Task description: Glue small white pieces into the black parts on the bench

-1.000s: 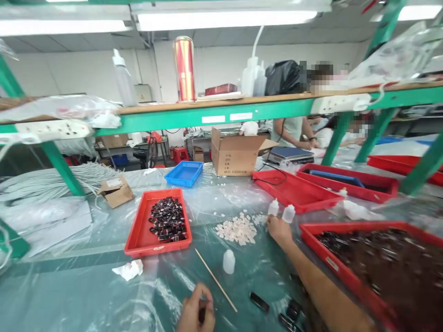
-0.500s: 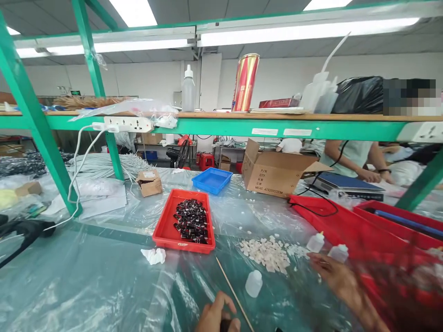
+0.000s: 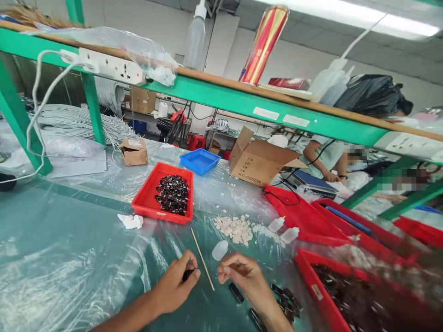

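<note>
My left hand [image 3: 177,285] is closed around a small black part [image 3: 188,275], mostly hidden by the fingers. To its right, my right hand [image 3: 245,275] has thumb and fingertips pinched together; what they hold, if anything, is too small to make out. A thin wooden stick [image 3: 202,258] lies on the plastic sheet between the hands. Just beyond the right hand is a small translucent bottle [image 3: 220,250], and behind it a pile of small whitish pieces [image 3: 235,229]. Black parts [image 3: 236,293] lie beside and beneath the right wrist.
A red tray [image 3: 138,203] holds many black parts, with a blue tray [image 3: 200,161] behind. Crumpled tissue [image 3: 130,221] sits in front. Two small bottles [image 3: 290,235] stand near red bins [image 3: 318,290] at right. A green shelf [image 3: 214,99] crosses above; a co-worker [image 3: 325,159] is beyond.
My right hand has come from near the small bottles at the right to the middle, close to my left hand. The left hand still holds the black part. The view has tilted and shifted.
</note>
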`<state>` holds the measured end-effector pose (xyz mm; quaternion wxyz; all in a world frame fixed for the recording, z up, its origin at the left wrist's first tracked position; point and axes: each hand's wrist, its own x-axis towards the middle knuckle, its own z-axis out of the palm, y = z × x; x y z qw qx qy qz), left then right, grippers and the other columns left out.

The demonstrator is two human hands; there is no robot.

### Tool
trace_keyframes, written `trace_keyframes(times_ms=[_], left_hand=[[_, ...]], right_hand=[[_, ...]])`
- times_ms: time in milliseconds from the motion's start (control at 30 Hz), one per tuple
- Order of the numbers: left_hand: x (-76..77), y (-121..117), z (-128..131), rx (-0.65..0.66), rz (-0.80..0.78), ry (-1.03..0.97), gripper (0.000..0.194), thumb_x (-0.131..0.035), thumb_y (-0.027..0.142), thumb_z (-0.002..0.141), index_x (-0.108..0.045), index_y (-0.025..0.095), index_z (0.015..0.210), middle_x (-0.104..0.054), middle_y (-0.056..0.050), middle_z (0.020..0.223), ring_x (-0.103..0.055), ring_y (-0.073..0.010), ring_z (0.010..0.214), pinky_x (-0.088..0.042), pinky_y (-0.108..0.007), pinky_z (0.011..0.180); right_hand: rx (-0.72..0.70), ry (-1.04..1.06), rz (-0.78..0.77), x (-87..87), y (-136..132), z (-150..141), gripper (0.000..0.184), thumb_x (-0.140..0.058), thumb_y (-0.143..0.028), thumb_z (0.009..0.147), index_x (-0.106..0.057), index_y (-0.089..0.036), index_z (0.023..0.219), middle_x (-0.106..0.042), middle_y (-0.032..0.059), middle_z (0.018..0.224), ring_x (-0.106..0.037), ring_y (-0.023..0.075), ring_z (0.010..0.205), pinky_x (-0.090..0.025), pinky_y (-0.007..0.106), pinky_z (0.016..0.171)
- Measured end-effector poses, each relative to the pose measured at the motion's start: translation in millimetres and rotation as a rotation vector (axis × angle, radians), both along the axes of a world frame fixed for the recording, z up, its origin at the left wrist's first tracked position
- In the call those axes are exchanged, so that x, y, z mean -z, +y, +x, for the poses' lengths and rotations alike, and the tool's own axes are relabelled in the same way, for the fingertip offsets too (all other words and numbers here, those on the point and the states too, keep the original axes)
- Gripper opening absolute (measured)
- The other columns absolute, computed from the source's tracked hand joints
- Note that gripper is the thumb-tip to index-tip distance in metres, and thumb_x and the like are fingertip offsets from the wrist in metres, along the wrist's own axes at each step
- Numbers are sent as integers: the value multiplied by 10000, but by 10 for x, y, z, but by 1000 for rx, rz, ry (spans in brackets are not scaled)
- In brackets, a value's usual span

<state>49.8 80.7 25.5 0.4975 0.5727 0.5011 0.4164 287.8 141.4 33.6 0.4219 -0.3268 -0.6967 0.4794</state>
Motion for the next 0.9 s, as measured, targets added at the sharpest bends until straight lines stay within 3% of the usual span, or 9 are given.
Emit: trace_keyframes(times_ms=[100, 267, 400, 533, 733, 900], left_hand=[[-45, 5, -25, 74, 81, 67, 104, -491, 408, 864, -433, 329, 829, -377, 107, 597, -349, -116, 520, -286, -234, 529], [-94, 0, -29, 101, 60, 126, 79, -489, 326, 880, -421, 298, 850, -398, 104, 651, -353, -100, 546, -292, -214, 525], [-111, 14, -15, 111, 71, 88, 79, -491, 286, 900, -425, 270, 858, -393, 112, 639, -351, -82, 541, -282, -197, 523], [-163, 2, -13, 117, 64, 42, 112, -510, 347, 918, -456, 253, 888, -416, 107, 673, -365, -76, 574, -299, -183, 546], [-294, -48, 0, 159, 51, 35, 139, -532, 375, 927, -502, 239, 929, -533, 77, 720, -489, -96, 658, -372, -194, 632], [-297, -64, 15, 235, 1, -59, 223, -535, 449, 922, -513, 227, 928, -607, 44, 739, -547, -110, 670, -395, -211, 646]], right_hand=[[-47, 60, -8, 31, -173, -201, 205, -871, -499, 905, -843, -314, 822, -832, 41, 740, -824, 225, 611, -657, 273, 575], [-19, 121, 75, 9, -227, -265, 42, -864, -332, 938, -906, -334, 936, -857, 28, 835, -825, 182, 666, -661, 229, 606], [34, 69, 209, 10, -253, -241, 240, -754, -204, 998, -910, -378, 1052, -869, 20, 926, -849, 173, 741, -701, 242, 688], [119, -17, 357, 20, -369, -273, 336, -726, -90, 962, -912, -354, 1053, -865, 24, 942, -860, 175, 823, -715, 235, 759], [270, -1, 438, 129, -512, -365, 315, -762, -114, 955, -770, -340, 1174, -869, -24, 927, -870, 194, 723, -738, 228, 658], [324, -39, 512, 169, -555, -387, 302, -746, -139, 976, -687, -337, 1196, -880, -23, 940, -876, 208, 717, -754, 240, 663]])
